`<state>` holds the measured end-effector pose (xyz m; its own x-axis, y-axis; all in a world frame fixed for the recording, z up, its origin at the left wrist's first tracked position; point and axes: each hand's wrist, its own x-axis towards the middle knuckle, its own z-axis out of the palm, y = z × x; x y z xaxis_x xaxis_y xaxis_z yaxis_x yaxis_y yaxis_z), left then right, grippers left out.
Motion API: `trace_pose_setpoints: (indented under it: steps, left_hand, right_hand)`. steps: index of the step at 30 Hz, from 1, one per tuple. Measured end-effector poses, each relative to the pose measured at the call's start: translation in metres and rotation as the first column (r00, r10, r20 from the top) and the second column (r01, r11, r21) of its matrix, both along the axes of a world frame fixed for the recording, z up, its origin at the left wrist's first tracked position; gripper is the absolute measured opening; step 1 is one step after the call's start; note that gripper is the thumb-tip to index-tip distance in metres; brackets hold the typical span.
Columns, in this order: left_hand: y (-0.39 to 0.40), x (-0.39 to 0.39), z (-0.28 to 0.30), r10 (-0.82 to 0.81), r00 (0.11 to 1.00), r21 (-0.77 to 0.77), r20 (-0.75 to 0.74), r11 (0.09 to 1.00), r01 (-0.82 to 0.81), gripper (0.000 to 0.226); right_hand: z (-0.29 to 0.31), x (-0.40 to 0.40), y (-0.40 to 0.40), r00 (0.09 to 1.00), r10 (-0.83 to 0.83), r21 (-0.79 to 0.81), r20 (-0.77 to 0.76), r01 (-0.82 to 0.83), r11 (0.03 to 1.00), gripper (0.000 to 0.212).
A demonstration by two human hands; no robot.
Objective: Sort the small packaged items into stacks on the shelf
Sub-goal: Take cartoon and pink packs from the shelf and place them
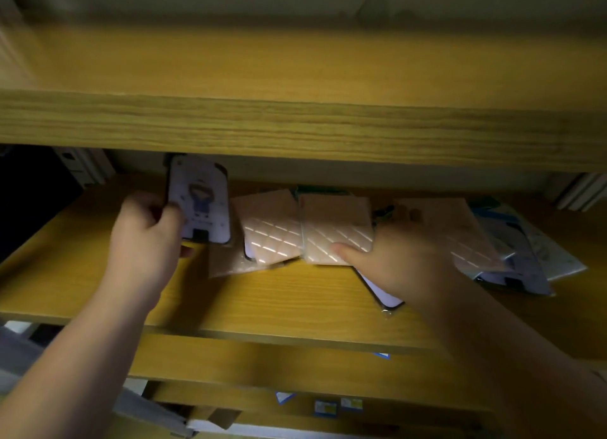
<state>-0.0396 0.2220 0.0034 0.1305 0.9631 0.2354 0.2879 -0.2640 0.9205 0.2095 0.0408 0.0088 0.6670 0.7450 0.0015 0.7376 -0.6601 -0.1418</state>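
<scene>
My left hand point(144, 238) grips a white packaged item with a cartoon figure point(202, 202), held upright above the wooden shelf point(269, 304). My right hand point(397, 264) pinches a beige quilted-pattern package point(335, 228), thumb on its lower edge. Beside it lies a second beige quilted package point(271, 231), tilted, overlapping a plain tan packet point(226, 261). A third beige package point(460, 231) lies to the right, partly under my right hand. A white package with a dark rim point(381, 291) sticks out beneath my right wrist.
Several white and blue packages point(532, 258) fan out at the right end of the shelf. An upper shelf board point(295, 126) hangs low over the working space. White upright items point(85, 166) stand at the back left. Lower shelves point(295, 369) hold small blue-labelled items.
</scene>
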Motion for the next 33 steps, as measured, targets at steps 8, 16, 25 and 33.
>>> trace_pose_setpoints:
  steps: [8, 16, 25, 33]
  left_hand:
    - [-0.045, 0.018, -0.008, -0.119, 0.948, -0.183, 0.294, 0.967, 0.178, 0.019]
    - [-0.053, 0.013, 0.002, -0.022, 0.859, -0.354, 0.511, 0.905, 0.234, 0.017]
    - [-0.066, 0.016, 0.002, -0.066, 0.870, -0.407, 0.488, 0.865, 0.294, 0.010]
    - [-0.099, 0.021, 0.013, -0.141, 0.809, -0.428, 0.571, 0.790, 0.439, 0.028]
  right_hand:
    - [0.003, -0.019, 0.022, 0.966, 0.024, 0.022, -0.257, -0.019, 1.000, 0.116]
    - [0.000, -0.011, 0.025, 0.878, 0.052, 0.129, -0.476, 0.011, 0.992, 0.074]
    - [0.011, 0.008, 0.018, 0.807, 0.082, 0.317, -0.585, 0.135, 0.939, 0.045]
    - [0.029, 0.017, -0.039, 0.467, 0.213, 0.476, -0.858, 0.568, 0.672, 0.018]
